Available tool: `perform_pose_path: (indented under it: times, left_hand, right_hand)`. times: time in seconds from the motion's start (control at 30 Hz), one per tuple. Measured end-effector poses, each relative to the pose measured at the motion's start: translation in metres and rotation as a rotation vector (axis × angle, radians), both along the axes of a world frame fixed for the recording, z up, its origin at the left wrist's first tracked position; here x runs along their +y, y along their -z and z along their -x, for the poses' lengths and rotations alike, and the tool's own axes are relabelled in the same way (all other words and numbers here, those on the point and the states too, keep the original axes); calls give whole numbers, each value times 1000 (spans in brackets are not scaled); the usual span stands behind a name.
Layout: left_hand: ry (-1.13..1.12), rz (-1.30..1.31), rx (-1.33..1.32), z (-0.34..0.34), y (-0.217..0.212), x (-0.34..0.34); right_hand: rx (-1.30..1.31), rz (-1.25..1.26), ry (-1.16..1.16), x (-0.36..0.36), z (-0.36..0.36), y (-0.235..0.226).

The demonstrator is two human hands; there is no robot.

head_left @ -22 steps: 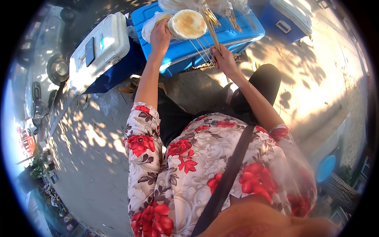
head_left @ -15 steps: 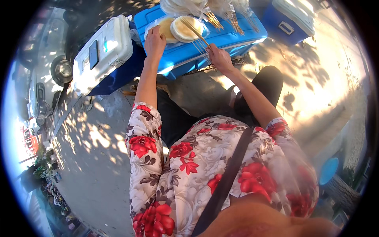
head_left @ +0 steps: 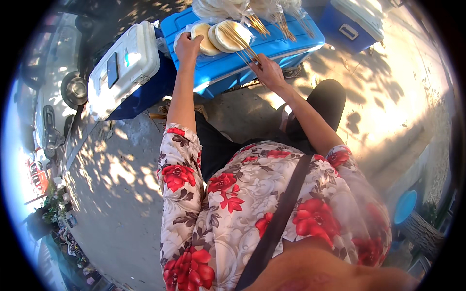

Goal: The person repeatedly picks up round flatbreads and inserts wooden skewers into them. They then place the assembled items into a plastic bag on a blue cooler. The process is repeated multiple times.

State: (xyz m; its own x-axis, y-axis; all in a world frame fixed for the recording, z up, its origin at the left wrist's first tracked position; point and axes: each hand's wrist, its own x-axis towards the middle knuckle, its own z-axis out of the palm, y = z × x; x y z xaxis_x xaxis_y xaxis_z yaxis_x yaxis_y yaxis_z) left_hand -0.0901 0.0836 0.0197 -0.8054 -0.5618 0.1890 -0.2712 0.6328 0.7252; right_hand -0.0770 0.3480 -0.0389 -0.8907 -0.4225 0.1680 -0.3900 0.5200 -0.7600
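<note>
So over on the far left there's a parked silver car (head_left: pixel 51 104) sitting along the edge of the pavement, and the grey concrete ground (head_left: pixel 111 194) is getting dappled sun and leaf shadows all over it. Next to that, a white-lidded plastic cooler box with a dark blue base (head_left: pixel 127 68) is standing on the ground, just beside the bigger bright blue plastic cooler (head_left: pixel 272 46) that's acting as the table here.

The left hand (head_left: pixel 187 46) is reaching straight out and resting on the near edge of the pale round flat cakes (head_left: pixel 218 36), which are lying overlapped on a clear plastic sheet on top of the blue cooler lid. Its fingers are curled lightly over the leftmost cake, touching it rather than clamping it, as far as I can tell.

Moving right, the right hand (head_left: pixel 267 72) is sitting at the front edge of the same lid, fingers pinched around the lower ends of a bundle of thin wooden skewers (head_left: pixel 240 41). The skewers are fanning up and leftward across the cakes, lying on top of the rightmost one.

Behind those, more bagged pale cakes and skewer bunches (head_left: pixel 252 9) are piling up at the back of the lid. Further right another blue cooler with a white lid (head_left: pixel 357 22) is standing well apart, in full sun.
</note>
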Motion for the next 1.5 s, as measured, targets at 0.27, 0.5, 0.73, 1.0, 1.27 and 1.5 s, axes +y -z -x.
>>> perform_pose_path:
  times: [0.27, 0.5, 0.73, 1.0, 1.27, 1.5]
  left_hand:
    - [-93, -753, 674, -45, -64, -13]
    - [60, -1386, 558, -75, -38, 2]
    - [-5, -1556, 581, -84, -41, 27]
    - [20, -1478, 638, -87, -44, 30]
    - [15, -1378, 706, -93, -43, 37]
    - [51, -1323, 687, -96, -42, 44]
  right_hand:
    - [34, 9, 40, 10, 12, -2]
    - [-870, 668, -422, 31, -48, -83]
    - [-699, 311, -454, 43, -97, -129]
    - [-737, 389, -256, 38, -113, -135]
    - [-700, 277, -229, 35, -112, -144]
    - [-684, 267, -243, 34, -110, -139]
